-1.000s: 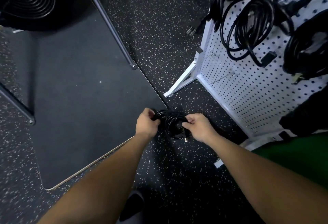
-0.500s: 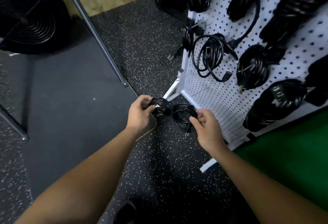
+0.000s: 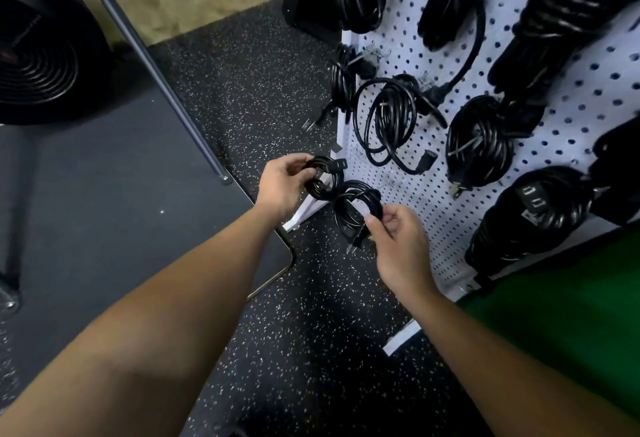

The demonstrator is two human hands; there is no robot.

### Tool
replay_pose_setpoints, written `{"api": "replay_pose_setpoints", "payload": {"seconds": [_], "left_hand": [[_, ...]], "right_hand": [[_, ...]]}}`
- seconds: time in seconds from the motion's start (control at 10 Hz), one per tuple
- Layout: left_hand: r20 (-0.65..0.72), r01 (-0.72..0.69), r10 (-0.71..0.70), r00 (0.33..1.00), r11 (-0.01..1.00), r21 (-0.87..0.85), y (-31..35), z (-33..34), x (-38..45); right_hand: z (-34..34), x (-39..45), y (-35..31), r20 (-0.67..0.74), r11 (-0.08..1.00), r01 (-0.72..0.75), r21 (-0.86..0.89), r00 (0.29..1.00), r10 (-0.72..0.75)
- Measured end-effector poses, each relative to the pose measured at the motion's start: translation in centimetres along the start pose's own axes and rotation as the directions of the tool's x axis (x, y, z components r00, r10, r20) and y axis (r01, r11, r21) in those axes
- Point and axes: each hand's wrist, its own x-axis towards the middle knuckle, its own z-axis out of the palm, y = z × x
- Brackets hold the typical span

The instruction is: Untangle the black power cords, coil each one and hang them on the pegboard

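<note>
- Head view: 2 small coils of black cord are held up just in front of the lower left corner of the white pegboard [image 3: 519, 166], above the speckled floor [image 3: 311, 350].
- The left hand [image 3: 282, 182] has its fingers [image 3: 294, 163] curled round the left coil [image 3: 323, 178], whose connector end points toward the board.
- The right hand [image 3: 398, 239] pinches the right coil [image 3: 356, 208] at its lower right edge; a pronged plug hangs below it.
- The 2 coils touch or overlap between the hands; whether they are 1 cord or 2 I cannot tell.
- Bare hooks [image 3: 388, 182] stick out of the board just beyond the right coil, so the right hand looks nearer for hanging.
- Several coiled cords [image 3: 479, 142] already hang on the board.
</note>
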Motion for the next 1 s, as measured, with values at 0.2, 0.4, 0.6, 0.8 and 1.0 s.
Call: {"api": "replay_pose_setpoints", "payload": {"seconds": [0.2,0.4,0.6,0.8,1.0], "left_hand": [[0.027,0.024,-0.023,0.999,0.999,-0.028,-0.8,2.1,2.1],[0.01,0.077,-0.076,0.997,0.992,-0.096,-1.8,3.4,3.3],[0.023,0.083,-0.083,0.996,0.996,-0.043,-2.7,3.7,3.5],[0.032,0.06,-0.068,0.997,0.98,0.19,-2.8,2.1,2.4],[0.033,0.08,-0.098,0.995,0.93,0.358,-3.0,0.3,-1.1]], "right_hand": [[0.0,1.5,0.8,-0.066,0.996,-0.075,0.037,0.995,0.077],[0.0,2.5,1.5,-0.117,0.989,-0.138,0.054,0.983,0.143],[0.0,2.6,1.6,-0.097,0.99,-0.128,-0.061,0.988,0.122],[-0.4,1.7,1.0,-0.059,0.986,-0.161,-0.049,0.986,0.158],[-0.5,-0.1,0.7,-0.025,0.982,-0.086,-0.165,0.996,0.083]]}}
